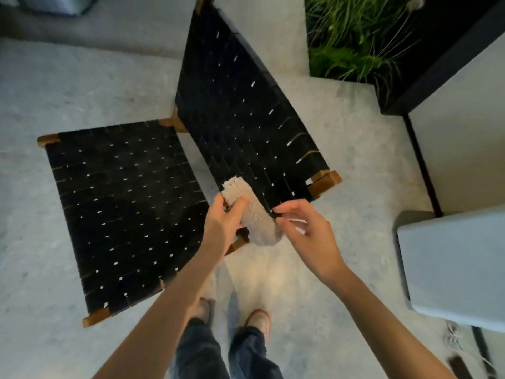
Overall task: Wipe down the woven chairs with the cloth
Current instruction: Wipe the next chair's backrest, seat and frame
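The woven seat (117,203) of the chair lay flat on the left, its black straps stretched over a wooden frame, on a pale stone floor (82,77). Just right of the seat's near corner, the left hand (222,225) gripped the cloth (259,222), with the thumb and fingers curled round its upper end. The cloth was a pale, fluffy strip folded long and narrow. Its long axis ran slantwise from upper left, against the lower edge of the chair's back, to lower right, where its rounded end hung free towards the person's feet.

The right hand (311,236) was just beside the cloth's right edge. Its first finger and thumb were drawn close together at the edge of the black webbing, and the other fingers were loosely bent and spread. Blur hid whether that narrow pinch held the cloth, a strap or nothing.

The woven back (246,113) of the chair rose behind both hands, slanting away to the upper left. Further right stood green grasses (355,36) in a dark planter, and a grey cushioned block (451,269) sat at the right edge.
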